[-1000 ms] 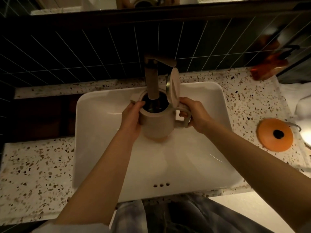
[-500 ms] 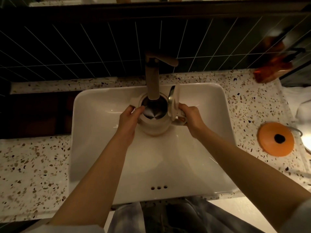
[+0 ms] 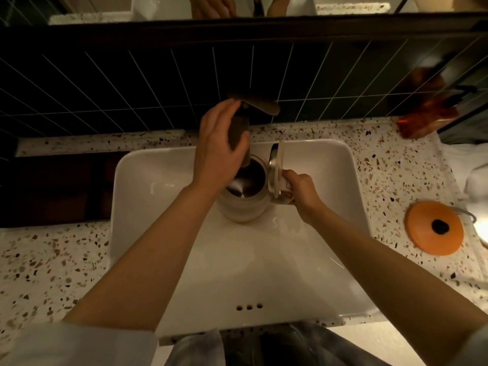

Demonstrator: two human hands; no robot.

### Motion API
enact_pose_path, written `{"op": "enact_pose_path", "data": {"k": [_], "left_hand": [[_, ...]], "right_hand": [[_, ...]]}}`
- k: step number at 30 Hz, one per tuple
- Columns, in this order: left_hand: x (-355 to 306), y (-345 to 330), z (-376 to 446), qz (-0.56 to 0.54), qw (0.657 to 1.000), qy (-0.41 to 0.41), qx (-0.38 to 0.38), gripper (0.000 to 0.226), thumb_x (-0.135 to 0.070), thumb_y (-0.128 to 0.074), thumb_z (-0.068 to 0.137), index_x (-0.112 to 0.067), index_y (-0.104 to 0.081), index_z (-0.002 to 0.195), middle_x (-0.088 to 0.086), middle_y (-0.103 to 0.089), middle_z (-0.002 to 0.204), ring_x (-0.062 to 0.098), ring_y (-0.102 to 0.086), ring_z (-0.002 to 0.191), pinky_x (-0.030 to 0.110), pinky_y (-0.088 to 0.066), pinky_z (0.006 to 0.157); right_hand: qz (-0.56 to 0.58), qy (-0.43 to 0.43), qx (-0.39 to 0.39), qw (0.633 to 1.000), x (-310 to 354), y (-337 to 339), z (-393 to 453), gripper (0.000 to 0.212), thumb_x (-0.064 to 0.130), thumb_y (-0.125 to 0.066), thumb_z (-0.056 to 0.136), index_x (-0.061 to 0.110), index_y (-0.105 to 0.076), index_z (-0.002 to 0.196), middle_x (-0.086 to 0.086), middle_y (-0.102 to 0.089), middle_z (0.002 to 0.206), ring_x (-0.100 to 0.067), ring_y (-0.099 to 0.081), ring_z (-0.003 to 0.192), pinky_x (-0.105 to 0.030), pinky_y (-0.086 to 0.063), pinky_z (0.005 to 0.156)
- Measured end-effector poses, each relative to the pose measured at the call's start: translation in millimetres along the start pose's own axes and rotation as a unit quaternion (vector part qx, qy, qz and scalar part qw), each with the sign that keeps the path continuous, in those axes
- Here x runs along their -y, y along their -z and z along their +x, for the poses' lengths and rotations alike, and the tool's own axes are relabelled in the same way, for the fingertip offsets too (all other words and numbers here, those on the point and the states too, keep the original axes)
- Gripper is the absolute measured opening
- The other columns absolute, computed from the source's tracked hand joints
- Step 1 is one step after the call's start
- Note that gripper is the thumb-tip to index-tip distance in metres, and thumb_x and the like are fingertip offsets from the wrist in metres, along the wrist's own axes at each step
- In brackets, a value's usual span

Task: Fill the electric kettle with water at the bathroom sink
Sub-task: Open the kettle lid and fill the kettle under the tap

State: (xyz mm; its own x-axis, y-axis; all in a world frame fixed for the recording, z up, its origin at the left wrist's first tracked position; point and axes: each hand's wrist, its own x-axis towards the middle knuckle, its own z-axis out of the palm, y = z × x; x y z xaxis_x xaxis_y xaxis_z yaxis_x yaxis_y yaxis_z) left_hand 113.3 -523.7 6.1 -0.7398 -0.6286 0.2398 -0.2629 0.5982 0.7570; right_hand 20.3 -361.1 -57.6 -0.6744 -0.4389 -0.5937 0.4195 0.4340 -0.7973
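Dark rectangular wall tiles (image 3: 105,83) with pale grout are running behind a speckled terrazzo countertop (image 3: 47,262), and a white rectangular sink basin (image 3: 264,260) is sitting sunk into it, with three small overflow holes (image 3: 249,307) showing on its near wall. A mirror edge (image 3: 237,6) is lining the top of the view.

Inside the basin, toward its back, the electric kettle (image 3: 243,202) is standing upright, pale-bodied, with its hinged lid (image 3: 276,167) tipped up on the right side so the dark metal interior is showing. The faucet spout (image 3: 239,133) is reaching down right over the open mouth, and its flat lever handle (image 3: 261,104) is sitting on top, angled to the right.

The left hand (image 3: 219,149) is hovering with its fingers spread and loosely extended beside the spout, fingertips close to the lever; whether they are touching it cannot be told. This hand and its forearm are covering the kettle's left rim and part of the spout. The right hand (image 3: 298,191) is curled tight around the kettle handle (image 3: 286,188), just beside the raised lid.

On the counter to the right, an orange round kettle base (image 3: 434,227) with a dark centre is lying flat, well apart from the kettle. An amber bottle (image 3: 427,117), blurred, is standing at the far right against the tiles.
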Motion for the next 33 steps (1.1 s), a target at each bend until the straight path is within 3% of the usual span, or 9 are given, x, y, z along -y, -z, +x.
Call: {"op": "enact_pose_path", "data": {"k": [2,5,8,13,15,18,24,28,33], "left_hand": [[-3,-9,13,0.067,0.995,-0.062,0.031,0.054,-0.025,-0.056,0.092,-0.012,-0.044,0.144,0.008,-0.043,0.15,0.024,-0.029,0.143,0.034,-0.022,0.118],[-2,-23,27,0.161,0.977,-0.104,0.091,0.063,-0.029,-0.058,0.092,-0.015,-0.035,0.149,0.006,-0.034,0.157,0.025,-0.017,0.149,0.046,-0.012,0.121],[1,-33,36,0.259,0.953,-0.13,0.087,0.066,-0.034,-0.058,0.091,-0.017,-0.033,0.15,0.007,-0.032,0.158,0.028,-0.016,0.15,0.051,-0.004,0.12],[-2,-42,52,0.301,0.944,-0.125,0.042,0.052,-0.044,-0.05,0.092,-0.013,-0.057,0.134,0.012,-0.056,0.141,0.035,-0.04,0.139,0.053,-0.023,0.117],[-2,-44,54,0.31,0.942,-0.123,0.042,0.052,-0.045,-0.049,0.09,-0.012,-0.062,0.128,0.014,-0.062,0.134,0.038,-0.046,0.134,0.054,-0.029,0.113],[-3,-41,55,0.299,0.945,-0.125,0.044,0.056,-0.048,-0.044,0.09,-0.012,-0.06,0.131,0.014,-0.06,0.135,0.039,-0.044,0.135,0.053,-0.028,0.114],[-7,-28,63,0.221,0.971,-0.071,0.056,0.053,-0.046,-0.045,0.097,-0.017,-0.048,0.141,0.007,-0.05,0.146,0.03,-0.032,0.144,0.045,-0.02,0.118],[-9,-26,61,0.189,0.978,-0.052,0.075,0.057,-0.045,-0.045,0.098,-0.018,-0.038,0.148,0.008,-0.038,0.155,0.027,-0.022,0.148,0.042,-0.011,0.12],[2,-18,26,0.039,0.998,0.043,0.004,0.063,-0.039,-0.048,0.098,-0.016,-0.026,0.152,0.006,-0.025,0.161,0.022,-0.013,0.15,0.038,-0.013,0.122]], "right_hand": [[0.0,-0.006,-0.003,1.0,1,-1,0,0.028,0.024,-0.054,0.089,0.009,-0.071,0.072,-0.009,-0.065,0.071,-0.031,-0.061,0.082,-0.056,-0.051,0.091],[0.0,-0.014,-0.009,1.0,5,-2,1,0.04,0.032,-0.054,0.086,-0.005,-0.071,0.091,-0.013,-0.064,0.078,-0.029,-0.062,0.082,-0.055,-0.051,0.091],[-0.001,-0.021,-0.015,1.0,6,-3,2,0.045,0.033,-0.054,0.087,-0.006,-0.07,0.1,-0.011,-0.064,0.076,-0.025,-0.062,0.076,-0.049,-0.054,0.086],[0.009,-0.019,-0.019,1.0,5,-3,5,0.031,0.027,-0.052,0.092,0.002,-0.065,0.081,-0.007,-0.06,0.067,-0.017,-0.059,0.063,-0.028,-0.053,0.059],[0.011,-0.019,-0.022,1.0,4,-3,6,0.031,0.028,-0.052,0.093,0.004,-0.064,0.077,-0.007,-0.06,0.067,-0.017,-0.06,0.063,-0.027,-0.054,0.057],[0.004,-0.021,-0.027,0.999,2,-2,7,0.032,0.031,-0.052,0.092,0.005,-0.066,0.078,-0.01,-0.061,0.074,-0.022,-0.06,0.071,-0.036,-0.054,0.069],[-0.001,-0.027,-0.031,0.999,3,-3,7,0.028,0.03,-0.051,0.093,0.007,-0.065,0.085,-0.005,-0.06,0.075,-0.019,-0.059,0.07,-0.027,-0.05,0.056],[-0.012,-0.034,-0.033,0.999,3,-4,8,0.033,0.03,-0.049,0.094,0.004,-0.068,0.102,-0.006,-0.061,0.081,-0.02,-0.06,0.077,-0.03,-0.049,0.064],[-0.016,-0.035,-0.037,0.999,4,-5,7,0.034,0.03,-0.049,0.093,0.005,-0.068,0.106,-0.008,-0.062,0.086,-0.019,-0.059,0.076,-0.031,-0.049,0.066]]}}
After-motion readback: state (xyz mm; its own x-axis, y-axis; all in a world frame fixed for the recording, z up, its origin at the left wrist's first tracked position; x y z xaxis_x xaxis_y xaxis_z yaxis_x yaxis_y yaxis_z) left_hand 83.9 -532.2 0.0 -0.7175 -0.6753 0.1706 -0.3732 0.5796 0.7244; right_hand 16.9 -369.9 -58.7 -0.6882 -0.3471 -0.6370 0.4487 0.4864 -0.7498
